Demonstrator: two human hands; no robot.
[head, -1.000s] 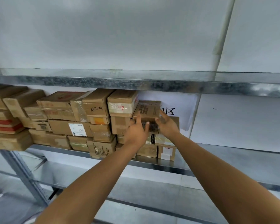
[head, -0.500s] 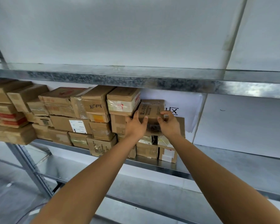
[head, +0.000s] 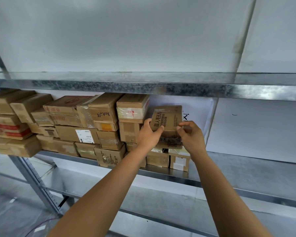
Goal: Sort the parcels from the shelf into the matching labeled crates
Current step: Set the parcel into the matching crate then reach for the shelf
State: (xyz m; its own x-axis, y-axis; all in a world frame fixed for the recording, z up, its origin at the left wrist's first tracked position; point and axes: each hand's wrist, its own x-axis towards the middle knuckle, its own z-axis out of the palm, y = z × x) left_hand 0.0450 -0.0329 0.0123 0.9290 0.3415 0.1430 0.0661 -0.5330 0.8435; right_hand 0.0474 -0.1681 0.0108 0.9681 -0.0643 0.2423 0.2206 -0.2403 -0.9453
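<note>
both hands (head: 169,135) grip taped cardboard parcel (head: 167,119)

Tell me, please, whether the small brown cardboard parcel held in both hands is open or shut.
Shut: the small brown cardboard parcel shows no raised flaps, and clear tape crosses its printed face.

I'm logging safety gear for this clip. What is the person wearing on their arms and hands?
Nothing that shows. The left hand and right hand are bare: no gloves, rings or tape. The left arm and right arm are bare down to the frame's lower edge, with no sleeves, watch or wristbands in view.
</note>
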